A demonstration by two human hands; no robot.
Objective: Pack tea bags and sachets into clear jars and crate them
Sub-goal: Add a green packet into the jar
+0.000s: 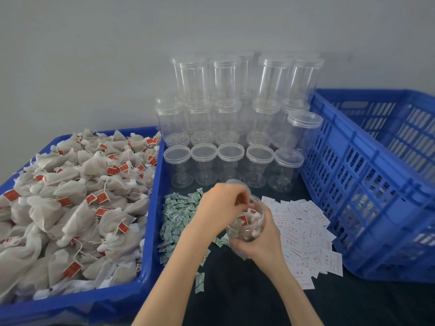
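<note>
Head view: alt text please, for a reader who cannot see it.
The right hand grips a clear jar part-filled with tea bags while the left hand reaches into its mouth. A tray of tea bags sits left, stacked empty jars behind, a blue crate right.

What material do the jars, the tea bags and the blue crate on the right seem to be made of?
Jars: clear, glossy plastic, it seems; one sees through them.
Tea bags: thin, matte mesh or filter paper, probably; the dark filling shows through.
Crate: blue moulded plastic with slotted walls and a slight sheen.
</note>
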